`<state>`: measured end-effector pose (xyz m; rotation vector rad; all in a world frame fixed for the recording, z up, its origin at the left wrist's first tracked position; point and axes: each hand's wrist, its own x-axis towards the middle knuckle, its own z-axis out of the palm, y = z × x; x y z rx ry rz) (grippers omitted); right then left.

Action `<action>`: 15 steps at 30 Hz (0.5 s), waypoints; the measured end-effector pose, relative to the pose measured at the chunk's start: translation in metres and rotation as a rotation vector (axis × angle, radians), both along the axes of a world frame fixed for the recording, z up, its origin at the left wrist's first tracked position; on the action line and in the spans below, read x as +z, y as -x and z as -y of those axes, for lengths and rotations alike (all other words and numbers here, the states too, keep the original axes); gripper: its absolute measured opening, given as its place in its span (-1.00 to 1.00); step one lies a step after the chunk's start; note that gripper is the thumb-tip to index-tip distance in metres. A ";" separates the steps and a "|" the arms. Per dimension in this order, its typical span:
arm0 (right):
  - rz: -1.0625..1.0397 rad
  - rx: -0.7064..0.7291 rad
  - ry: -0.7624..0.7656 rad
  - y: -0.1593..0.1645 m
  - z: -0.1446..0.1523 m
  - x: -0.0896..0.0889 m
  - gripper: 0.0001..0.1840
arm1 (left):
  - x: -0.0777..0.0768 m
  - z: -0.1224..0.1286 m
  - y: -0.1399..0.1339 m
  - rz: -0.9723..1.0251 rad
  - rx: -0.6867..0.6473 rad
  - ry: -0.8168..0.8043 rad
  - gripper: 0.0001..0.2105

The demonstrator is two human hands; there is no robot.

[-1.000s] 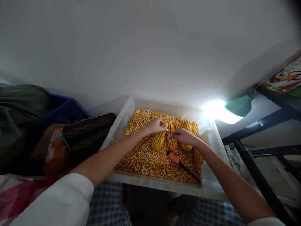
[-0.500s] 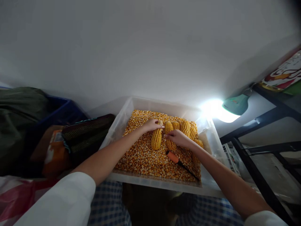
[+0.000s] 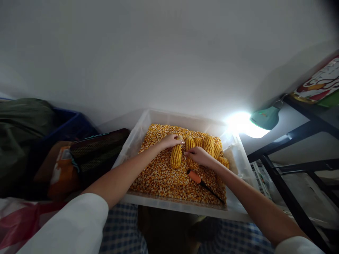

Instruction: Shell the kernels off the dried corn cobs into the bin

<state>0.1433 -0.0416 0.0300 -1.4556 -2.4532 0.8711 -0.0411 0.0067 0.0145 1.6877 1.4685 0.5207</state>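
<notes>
My left hand (image 3: 172, 140) grips the upper end of an ear of corn (image 3: 176, 157), which hangs down above loose corn kernels (image 3: 161, 176). Close to its right, my right hand (image 3: 198, 155) is closed, thumb and fingers pinched together; whatever may be between them is too small to make out. Under that hand lies a second ear of corn (image 3: 190, 143), partly covered. Several more ears of corn (image 3: 208, 145) rest to the right. A screwdriver-like tool with an orange handle (image 3: 194, 176) and a dark shaft lies on the kernels below my right hand.
A translucent plastic bin (image 3: 185, 209) holds the kernels, against a pale wall (image 3: 169, 63). A lit lamp (image 3: 265, 120) hangs from a dark metal rack (image 3: 280, 190) at the right. To the left are a black mesh bag (image 3: 99, 151) and a blue crate (image 3: 69, 121).
My right hand has shifted very slightly left, toward the ear in my left hand. My left hand keeps its hold with hardly any motion.
</notes>
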 end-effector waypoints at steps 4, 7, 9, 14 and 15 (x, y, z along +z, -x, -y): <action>-0.004 -0.001 0.002 -0.001 -0.001 -0.001 -0.55 | 0.004 0.000 0.000 -0.048 -0.022 -0.032 -0.56; -0.009 -0.005 -0.007 -0.001 -0.001 -0.002 -0.56 | 0.005 0.000 -0.001 -0.083 -0.036 -0.044 -0.55; -0.013 0.000 -0.012 -0.001 -0.001 -0.001 -0.56 | 0.006 0.000 -0.001 -0.098 -0.037 -0.046 -0.55; 0.000 -0.002 -0.014 0.001 0.000 0.000 -0.56 | 0.006 0.001 -0.001 -0.125 -0.040 -0.051 -0.54; 0.004 -0.005 -0.022 0.002 0.001 0.000 -0.56 | 0.006 0.001 -0.001 -0.124 -0.041 -0.052 -0.54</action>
